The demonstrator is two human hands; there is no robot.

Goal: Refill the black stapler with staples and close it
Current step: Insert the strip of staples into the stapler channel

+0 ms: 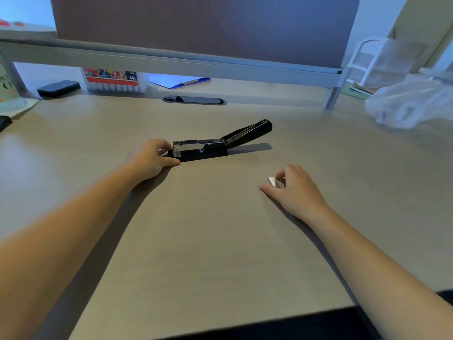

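The black stapler (pixel 210 146) lies open on the desk, its top cover swung up and back to the right, its metal staple channel exposed. My left hand (pixel 149 158) grips the stapler's front left end, thumb on the base. To the right and nearer me, my right hand (pixel 294 190) rests on the desk, with thumb and fingers pinching a small silvery strip of staples (pixel 272 180). The strip sits at the desk surface, well apart from the stapler.
A cable slot (pixel 194 100) lies behind the stapler. At the back stand a marker box (pixel 111 79), a black case (pixel 58 88) and a blue folder (pixel 180 81). A plastic bag (pixel 411 104) and white organiser (pixel 382 62) sit at right. The desk's front edge (pixel 245 322) is near me.
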